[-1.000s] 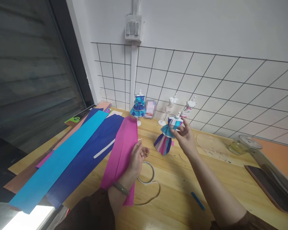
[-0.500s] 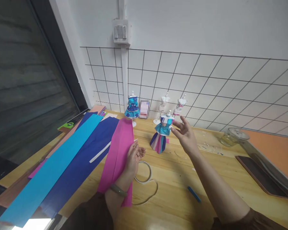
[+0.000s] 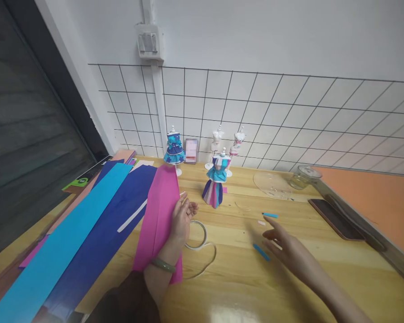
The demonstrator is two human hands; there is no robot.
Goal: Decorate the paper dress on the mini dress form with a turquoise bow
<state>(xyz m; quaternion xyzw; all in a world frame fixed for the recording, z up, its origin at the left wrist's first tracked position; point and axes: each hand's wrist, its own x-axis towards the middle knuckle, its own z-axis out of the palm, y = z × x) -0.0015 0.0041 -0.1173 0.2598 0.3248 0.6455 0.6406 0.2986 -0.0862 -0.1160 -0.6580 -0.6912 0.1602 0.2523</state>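
My left hand lies with loosely curled, parted fingers over the right edge of a long magenta strip, fabric or paper. A thin white sliver shows by its fingertips; whether it is gripped I cannot tell. My right hand hovers above the table, fingers stretched and apart, holding nothing. Near its fingertips lie a short blue stick and a second blue stick. A miniature dress form in a turquoise top and striped skirt stands between and beyond the hands.
Left lie a dark blue sheet, a light blue strip and a white strip. A white-rimmed ring and thin cord lie centrally. Behind stand a blue-dressed form and two white forms. Right: glass jar, dark tablet-like slab.
My right hand has moved from beside the dressed form down and toward me, uncovering a blue stick. My left hand stays on the magenta strip. The view has shifted right.
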